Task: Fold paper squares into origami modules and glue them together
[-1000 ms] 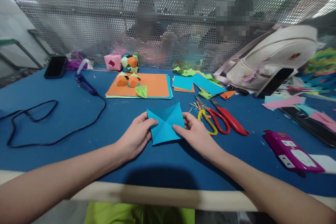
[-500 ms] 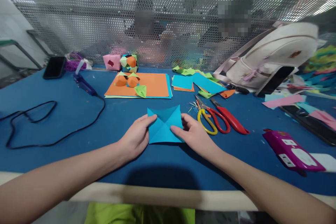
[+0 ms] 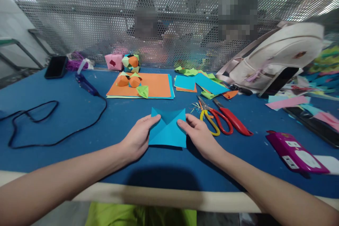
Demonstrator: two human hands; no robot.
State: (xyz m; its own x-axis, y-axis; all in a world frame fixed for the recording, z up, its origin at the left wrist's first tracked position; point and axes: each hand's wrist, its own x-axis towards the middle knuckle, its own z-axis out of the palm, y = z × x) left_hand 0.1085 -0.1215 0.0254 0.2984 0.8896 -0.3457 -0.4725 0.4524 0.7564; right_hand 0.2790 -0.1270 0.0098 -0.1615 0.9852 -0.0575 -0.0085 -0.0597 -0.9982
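A creased square of blue paper [image 3: 168, 132] is held between my two hands, just above the table. My left hand [image 3: 139, 134] grips its left edge, thumb on top and fingers behind. On the opposite edge, my right hand [image 3: 200, 134] pinches the paper the same way, its thumb pressing near the upper right corner. Diagonal folds meet near the sheet's middle, and the upper part dips inward. To the right of my right hand lie scissors [image 3: 221, 120] with yellow and red handles and a red-handled cutter [image 3: 235, 122].
Orange sheets [image 3: 159, 84] bear folded paper pieces. Behind them sit a pink paper box [image 3: 113, 62] and a paper ball [image 3: 131, 63]. A corded glue gun [image 3: 87, 84] lies left; a purple power strip [image 3: 296, 152] and a pale backpack [image 3: 275, 56] are right. A perforated metal screen [image 3: 169, 21] backs the table.
My right thumb has slid upward along the paper toward its upper right corner. The paper has shifted slightly right, and its upper part dips more.
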